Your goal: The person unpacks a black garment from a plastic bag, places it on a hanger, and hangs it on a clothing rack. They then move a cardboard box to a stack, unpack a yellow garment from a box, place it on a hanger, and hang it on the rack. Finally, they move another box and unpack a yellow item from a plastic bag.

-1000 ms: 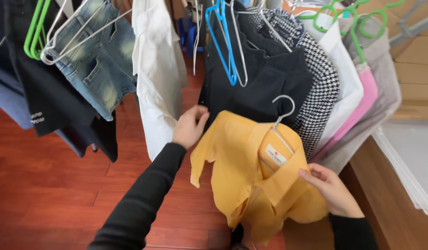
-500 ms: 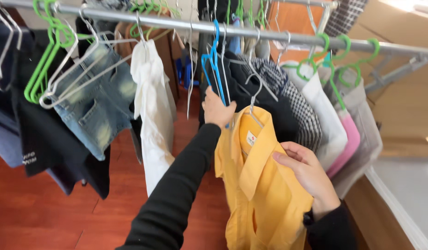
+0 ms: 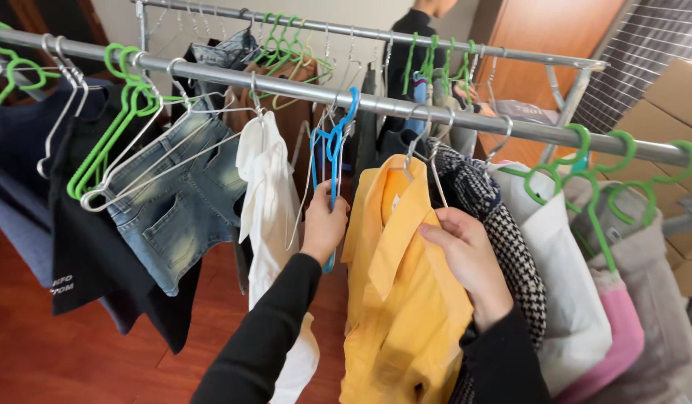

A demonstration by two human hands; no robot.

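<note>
A yellow shirt [image 3: 402, 299] on a metal wire hanger [image 3: 421, 153] hangs at the steel clothes rail [image 3: 301, 90], its hook at the rail. My right hand [image 3: 465, 258] grips the hanger's right shoulder through the shirt. My left hand [image 3: 323, 224] is closed around the blue plastic hangers [image 3: 331, 150] just left of the shirt. Both my sleeves are black.
Left on the rail hang a white garment [image 3: 267, 202], denim shorts [image 3: 185, 209], a black T-shirt [image 3: 91, 254] and green hangers [image 3: 114, 135]. Right of the shirt are a houndstooth piece [image 3: 510, 247], white, pink and grey clothes. A second rail and a person [image 3: 417, 37] stand behind. Cardboard boxes [image 3: 679, 105] sit at right.
My right hand has lifted the yellow shirt from low over the floor up to the rail. My left hand rose with it and now holds the blue hangers aside.
</note>
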